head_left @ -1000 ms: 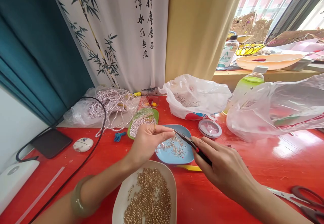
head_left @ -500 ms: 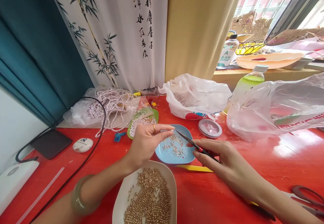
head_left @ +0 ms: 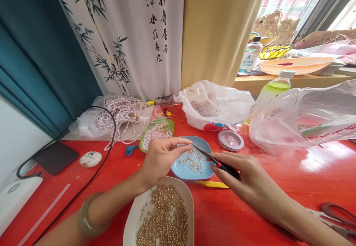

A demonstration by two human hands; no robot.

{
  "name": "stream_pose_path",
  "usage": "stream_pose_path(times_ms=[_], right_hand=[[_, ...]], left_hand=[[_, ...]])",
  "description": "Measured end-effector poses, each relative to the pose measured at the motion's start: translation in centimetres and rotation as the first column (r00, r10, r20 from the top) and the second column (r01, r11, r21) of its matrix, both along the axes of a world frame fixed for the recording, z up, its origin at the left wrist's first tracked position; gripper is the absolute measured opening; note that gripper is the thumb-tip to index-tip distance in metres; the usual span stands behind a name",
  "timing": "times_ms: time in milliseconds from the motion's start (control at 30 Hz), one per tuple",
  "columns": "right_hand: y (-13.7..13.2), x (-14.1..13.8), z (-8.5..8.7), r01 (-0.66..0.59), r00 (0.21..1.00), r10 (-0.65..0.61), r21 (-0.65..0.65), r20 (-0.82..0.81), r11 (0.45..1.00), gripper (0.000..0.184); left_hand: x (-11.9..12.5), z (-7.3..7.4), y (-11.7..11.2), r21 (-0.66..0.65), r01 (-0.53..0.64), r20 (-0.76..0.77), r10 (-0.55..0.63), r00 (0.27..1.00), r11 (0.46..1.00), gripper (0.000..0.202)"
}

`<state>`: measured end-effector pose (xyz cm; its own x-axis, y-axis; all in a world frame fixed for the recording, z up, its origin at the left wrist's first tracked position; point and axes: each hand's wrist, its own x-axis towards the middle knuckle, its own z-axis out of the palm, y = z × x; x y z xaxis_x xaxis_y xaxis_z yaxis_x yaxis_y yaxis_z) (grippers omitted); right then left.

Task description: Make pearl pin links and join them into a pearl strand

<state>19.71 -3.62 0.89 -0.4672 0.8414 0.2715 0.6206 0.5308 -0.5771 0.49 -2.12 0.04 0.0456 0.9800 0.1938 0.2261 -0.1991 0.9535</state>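
My left hand (head_left: 164, 157) is pinched at thumb and forefinger above a blue plate (head_left: 178, 173). What sits in that pinch is too small to make out. My right hand (head_left: 247, 179) grips needle-nose pliers (head_left: 207, 154) with dark handles and a red band. Their pointed tip meets, or nearly meets, the left fingertips. Small metal pins (head_left: 193, 160) lie scattered on the plate. Below my left hand stands a white dish (head_left: 130, 222) holding many gold beads (head_left: 164, 216).
A green tray (head_left: 171, 125) with pearly beads (head_left: 155, 133) and a heap of bead strings (head_left: 119, 112) lie behind. Plastic bags (head_left: 217, 103), a spool (head_left: 230, 140) and a bottle (head_left: 274, 90) stand right. Yellow tweezers or a strip (head_left: 213, 184), scissors (head_left: 338, 216) and a black cable (head_left: 109, 146) are nearby.
Both hands stay nearly in place over the blue plate. The pliers and my right hand have shifted very slightly; the left pinch holds.
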Motion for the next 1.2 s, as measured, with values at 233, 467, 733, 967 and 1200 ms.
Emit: stream_pose_path(times_ms=[233, 467, 733, 967, 1200], right_hand=[[-0.1, 0.0, 0.1, 0.016, 0.999, -0.017, 0.014, 0.032, 1.000, 0.019], [-0.2, 0.1, 0.0, 0.011, 0.999, -0.011, 0.005, 0.036, 1.000, 0.020], [-0.1, 0.4, -0.3, 0.025, 0.998, -0.029, 0.068, 0.055, 0.997, 0.021], [0.0, 0.4, -0.1, 0.054, 0.995, -0.065, 0.141, 0.069, 0.989, 0.021], [0.2, 0.6, -0.4, 0.059, 0.994, -0.073, 0.163, 0.083, 0.985, 0.021]], left_hand=[[0.0, 0.1, 0.1, 0.006, -0.019, -0.015, 0.019, 1.000, 1.000, 0.011], [-0.1, -0.3, 0.1, 0.026, -0.010, -0.070, 0.012, 0.997, 1.000, 0.012], [-0.2, 0.2, 0.4, -0.069, 0.046, -0.059, -0.050, 0.997, 0.997, 0.017], [-0.9, 0.0, 1.4, -0.165, 0.180, 0.045, -0.175, 0.984, 0.970, 0.019], [-1.2, 0.4, 0.7, -0.067, 0.191, -0.140, -0.199, 0.970, 0.979, 0.013]])
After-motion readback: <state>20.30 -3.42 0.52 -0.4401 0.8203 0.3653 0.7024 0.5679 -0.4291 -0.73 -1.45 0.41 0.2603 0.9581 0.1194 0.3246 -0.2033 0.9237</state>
